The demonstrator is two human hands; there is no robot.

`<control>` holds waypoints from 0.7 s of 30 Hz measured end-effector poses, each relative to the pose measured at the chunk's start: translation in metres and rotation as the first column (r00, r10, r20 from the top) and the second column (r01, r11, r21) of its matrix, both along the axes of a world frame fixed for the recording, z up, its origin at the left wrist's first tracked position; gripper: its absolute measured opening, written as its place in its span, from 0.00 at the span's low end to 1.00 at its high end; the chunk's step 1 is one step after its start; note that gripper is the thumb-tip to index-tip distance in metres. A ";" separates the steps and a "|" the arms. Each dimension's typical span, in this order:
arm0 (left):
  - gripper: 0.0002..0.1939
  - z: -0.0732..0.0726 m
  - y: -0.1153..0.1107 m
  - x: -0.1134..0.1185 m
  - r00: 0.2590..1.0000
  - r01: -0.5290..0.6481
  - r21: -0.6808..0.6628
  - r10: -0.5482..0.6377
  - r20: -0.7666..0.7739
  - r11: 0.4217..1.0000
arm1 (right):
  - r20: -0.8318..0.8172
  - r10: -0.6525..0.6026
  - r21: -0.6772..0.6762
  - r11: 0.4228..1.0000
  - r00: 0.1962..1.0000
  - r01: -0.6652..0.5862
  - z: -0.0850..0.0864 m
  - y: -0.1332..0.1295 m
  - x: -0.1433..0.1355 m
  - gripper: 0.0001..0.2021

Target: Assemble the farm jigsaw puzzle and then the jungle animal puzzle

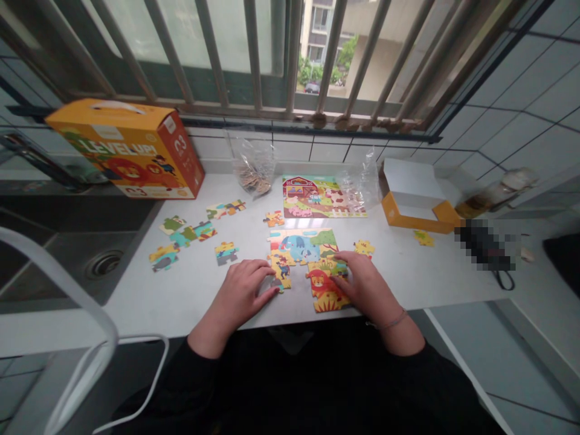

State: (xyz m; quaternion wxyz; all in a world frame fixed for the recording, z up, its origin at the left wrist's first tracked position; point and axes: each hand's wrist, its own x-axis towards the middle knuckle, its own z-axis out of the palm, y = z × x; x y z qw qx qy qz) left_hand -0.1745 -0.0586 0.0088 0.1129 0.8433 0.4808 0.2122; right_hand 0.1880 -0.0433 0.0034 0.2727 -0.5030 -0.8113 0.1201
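A partly joined jigsaw puzzle [301,246] lies flat on the white counter, with a blue elephant along its top, a figure in a hat at lower left and a red-maned lion at lower right. Between those two lower parts the counter shows through. My left hand [242,290] rests at the puzzle's left edge, fingertips by the hat figure, thumb held apart. From the right, my right hand [367,281] reaches over the puzzle's right edge. Its index finger and thumb are spread on the pieces, and its other fingers are partly hidden.
Loose puzzle pieces [226,252] lie leftward, another piece [364,247] at right. Behind are a farm picture board [312,199], a plastic bag of pieces [254,175], an orange carton [136,151] and an open box [414,208]. A sink [58,241] borders the counter's left.
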 end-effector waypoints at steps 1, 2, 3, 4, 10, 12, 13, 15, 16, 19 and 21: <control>0.12 0.000 0.000 0.000 1.000 0.003 0.000 -0.003 0.001 1.000 | 0.010 -0.021 -0.013 1.000 1.000 0.021 -0.001 0.002 0.003 0.24; 0.11 0.000 0.000 0.000 1.000 0.007 0.000 -0.007 0.001 1.000 | 0.020 -0.036 -0.034 0.999 0.999 0.037 -0.001 0.004 0.006 0.27; 0.11 0.001 0.000 0.000 1.000 0.010 0.002 -0.010 0.001 1.000 | 0.029 -0.043 -0.059 0.997 0.999 0.044 -0.002 0.005 0.010 0.29; 0.11 0.001 -0.001 0.000 1.000 0.014 0.005 -0.014 0.001 1.000 | 0.036 -0.043 -0.084 0.995 0.998 0.046 -0.003 0.006 0.013 0.30; 0.10 0.002 -0.001 -0.001 0.998 0.058 0.017 -0.058 0.009 0.998 | 0.053 -0.025 -0.131 0.991 0.998 0.032 -0.007 0.006 0.025 0.25; 0.09 0.002 -0.002 -0.001 0.998 0.061 0.017 -0.061 0.013 0.998 | 0.055 -0.015 -0.122 0.992 0.998 0.022 -0.007 0.004 0.025 0.24; 0.09 0.002 -0.002 -0.001 0.998 0.060 0.017 -0.060 0.013 0.998 | 0.052 -0.008 -0.113 0.993 0.999 0.014 -0.007 0.002 0.025 0.24; 0.09 0.003 -0.002 0.000 0.998 0.059 0.017 -0.059 0.013 0.998 | 0.044 0.027 -0.098 0.995 0.999 -0.023 -0.005 -0.002 0.025 0.23; 0.09 0.002 -0.002 0.000 0.998 0.059 0.018 -0.059 0.014 0.998 | 0.035 0.057 -0.096 0.994 0.998 -0.053 -0.004 -0.004 0.024 0.22; 0.09 0.002 -0.002 -0.001 0.998 0.055 0.025 -0.055 0.016 0.998 | 0.002 0.149 -0.080 0.986 0.989 -0.148 0.001 -0.009 0.019 0.24; 0.09 0.001 -0.002 -0.001 0.999 0.051 0.028 -0.052 0.016 0.998 | -0.007 0.125 -0.041 0.991 0.992 -0.126 0.003 -0.011 0.013 0.25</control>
